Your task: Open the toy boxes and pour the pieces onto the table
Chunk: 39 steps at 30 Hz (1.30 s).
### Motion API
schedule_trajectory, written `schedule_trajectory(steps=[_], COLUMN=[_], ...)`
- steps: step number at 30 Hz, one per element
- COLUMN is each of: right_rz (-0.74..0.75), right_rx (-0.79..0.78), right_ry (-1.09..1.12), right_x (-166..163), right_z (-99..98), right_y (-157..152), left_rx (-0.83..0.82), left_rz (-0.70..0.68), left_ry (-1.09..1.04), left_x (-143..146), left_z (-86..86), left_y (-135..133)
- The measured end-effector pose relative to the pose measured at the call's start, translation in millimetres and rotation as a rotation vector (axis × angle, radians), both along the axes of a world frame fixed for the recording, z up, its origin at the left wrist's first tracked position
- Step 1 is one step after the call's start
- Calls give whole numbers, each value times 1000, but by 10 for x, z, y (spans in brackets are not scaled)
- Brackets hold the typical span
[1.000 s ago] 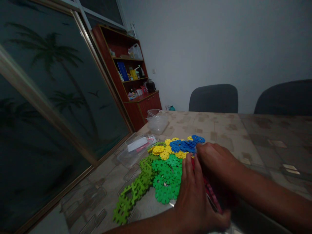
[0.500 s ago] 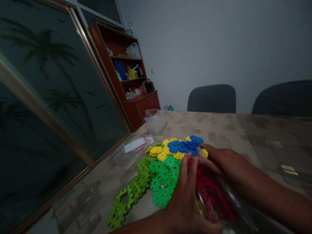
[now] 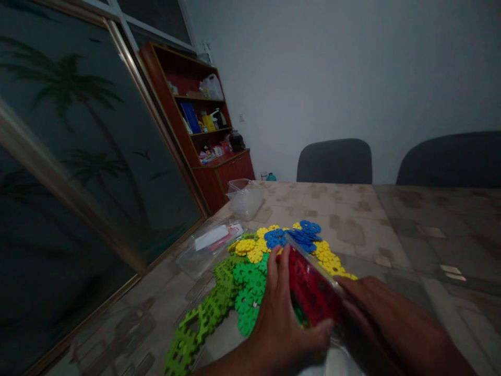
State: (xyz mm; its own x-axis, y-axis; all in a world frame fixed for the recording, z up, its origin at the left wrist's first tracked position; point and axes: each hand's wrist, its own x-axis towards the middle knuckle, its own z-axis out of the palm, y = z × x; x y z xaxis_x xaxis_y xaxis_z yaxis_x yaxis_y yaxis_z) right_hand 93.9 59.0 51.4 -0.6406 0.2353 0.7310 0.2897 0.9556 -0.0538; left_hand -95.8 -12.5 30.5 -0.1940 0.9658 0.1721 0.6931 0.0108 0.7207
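A clear plastic box (image 3: 313, 288) with red pieces packed inside stands tilted between my hands. My left hand (image 3: 282, 318) grips its left side, fingers pointing up and thumb across the near end. My right hand (image 3: 387, 308) is closed on the box's right edge; its fingertips are partly hidden. Left of my left hand lie green flower-shaped discs (image 3: 245, 300), beside a curved chain of light-green interlocked pieces (image 3: 207, 316). Beyond the box are blue discs (image 3: 303, 237), with yellow discs (image 3: 329, 257) spread around them.
An open clear plastic tub (image 3: 246, 201) stands at the table's far left. Nearer lies a clear lid or tray (image 3: 199, 256) with a white and pink label. Two dark chairs, one of them the nearer chair back (image 3: 334, 161), stand behind the patterned table (image 3: 352, 219).
The box has turned, its red contents showing more toward me. My right hand has slid down and back along its edge, uncovering yellow discs. My left hand has shifted slightly left.
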Motion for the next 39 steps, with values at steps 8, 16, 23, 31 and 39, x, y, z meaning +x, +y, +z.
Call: schedule_trajectory(steps=[8,16,23,31,39], right_rz=[-34,-24,-73,-35,151], right_rx=[38,-16,131,223,-43], right_ry=[-42,-6,-11,38,-60], right_x=[65,-54,-42,-112,-113], right_z=[-342,-218,-309,-189,104], right_y=[-57,-42,-72,40,62], left_rx=[-148,-50,41,-44,71], left_rz=[-14,-39,55,90,-112], left_ry=[72,123,104,93,-101], left_x=[-46,-58,-8,70,-298], left_z=[274,304,171,230,146], left_y=[85,180,152,190,70])
